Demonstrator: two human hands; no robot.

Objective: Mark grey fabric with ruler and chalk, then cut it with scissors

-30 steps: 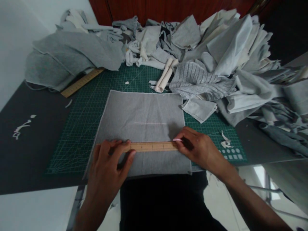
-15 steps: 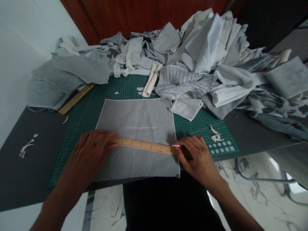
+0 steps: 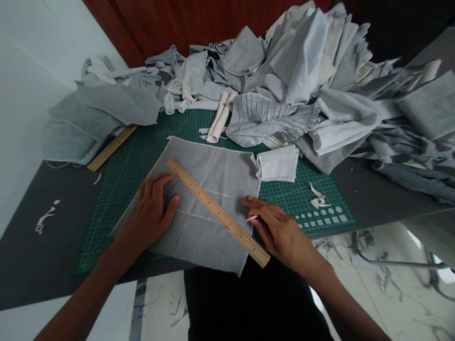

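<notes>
White wall (image 3: 39,57) and dark red door (image 3: 213,21) stand behind a dark table (image 3: 60,182). Heaped along its back and right side is a large pile of gray and off-white cloth (image 3: 298,61). Toward the front lies a green cutting mat (image 3: 103,218) printed with a fine grid. A big gray cloth (image 3: 106,102) is bunched at the back left.

Spread at a slant over the mat is a flat gray piece (image 3: 194,241), its lowest corner reaching past the table's front edge. On its left part rests the left hand (image 3: 151,208), fingers spread loosely, thumb apart, gripping nothing. By its right edge is the right hand (image 3: 279,229), fingers curled and pinching a small pink stick (image 3: 252,218).

Between the hands a wooden ruler (image 3: 213,206) lies diagonally across the gray piece; its lower end juts beyond the cloth's right edge, and neither hand grips it. Another ruler (image 3: 112,148) sits partly under the bunched cloth. Just beside the piece's upper right corner is a folded light cloth (image 3: 279,164). Smaller are the pale scraps (image 3: 319,199) on the mat. Thinnest are two pale lines (image 3: 195,216) on the gray piece, both crossed by the ruler.
</notes>
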